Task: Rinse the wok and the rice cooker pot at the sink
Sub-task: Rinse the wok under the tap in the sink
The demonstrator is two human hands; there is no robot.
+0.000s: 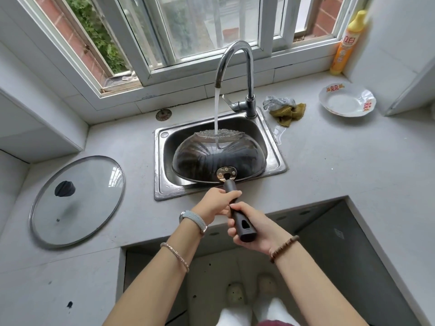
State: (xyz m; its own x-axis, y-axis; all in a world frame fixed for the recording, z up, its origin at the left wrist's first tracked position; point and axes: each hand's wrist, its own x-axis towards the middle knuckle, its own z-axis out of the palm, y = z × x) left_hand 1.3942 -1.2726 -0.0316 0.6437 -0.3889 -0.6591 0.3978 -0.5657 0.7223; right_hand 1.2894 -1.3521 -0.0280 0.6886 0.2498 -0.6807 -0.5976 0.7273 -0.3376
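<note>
A black wok lies tilted with its underside up in the steel sink. Water from the faucet runs down onto its dark bottom and splashes at the far rim. The wok's black handle sticks out over the counter's front edge toward me. My left hand grips the handle close to the wok. My right hand grips it lower down, near its end. No rice cooker pot is in view.
A glass lid lies flat on the counter to the left. Behind the sink on the right are a steel scrubber and a yellow cloth, then a white plate and a yellow detergent bottle.
</note>
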